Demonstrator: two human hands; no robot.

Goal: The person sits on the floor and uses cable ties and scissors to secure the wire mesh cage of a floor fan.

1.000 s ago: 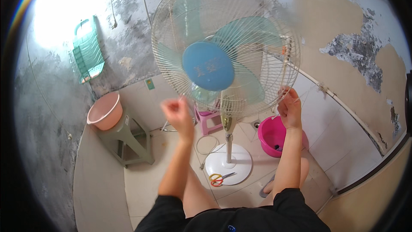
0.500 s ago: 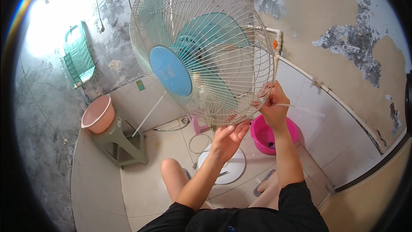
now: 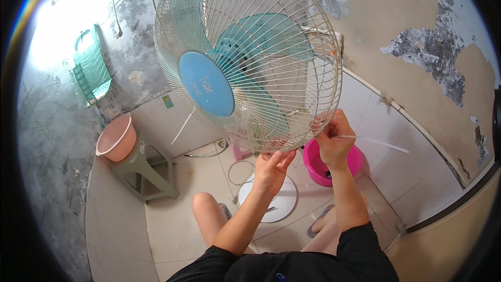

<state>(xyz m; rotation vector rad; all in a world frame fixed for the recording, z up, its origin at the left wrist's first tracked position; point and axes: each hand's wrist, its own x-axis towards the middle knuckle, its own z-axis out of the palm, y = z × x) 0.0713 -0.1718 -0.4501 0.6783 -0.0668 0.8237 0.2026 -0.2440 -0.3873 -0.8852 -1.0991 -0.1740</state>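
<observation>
A standing fan's round wire guard [image 3: 313, 36] tilts in front of me, with a blue round centre cap [image 3: 206, 84] and translucent teal blades [image 3: 269, 31] inside. At the lower rim, the fingers of my left hand [image 3: 269, 175] are closed on the guard's edge. My right hand [image 3: 335, 138] pinches a thin white strip, which looks like a cable tie [image 3: 383, 143], at the rim's lower right; its tail sticks out to the right. Another white tie [image 3: 182, 126] hangs from the guard's lower left. The fingertips of both hands are partly hidden by the wires.
Below the guard, the white round fan base [image 3: 284, 206] stands on the tiled floor with a cord beside it. A bright pink basin [image 3: 313, 164] is at the right. A peach basin [image 3: 117, 138] rests on a grey-green stool [image 3: 156, 169] at the left. A teal basket [image 3: 93, 70] hangs on the wall.
The guard has tilted and shifted slightly. My right hand has moved a little down, and the tie's tail now shows longer to the right. My left hand has moved slightly left along the rim.
</observation>
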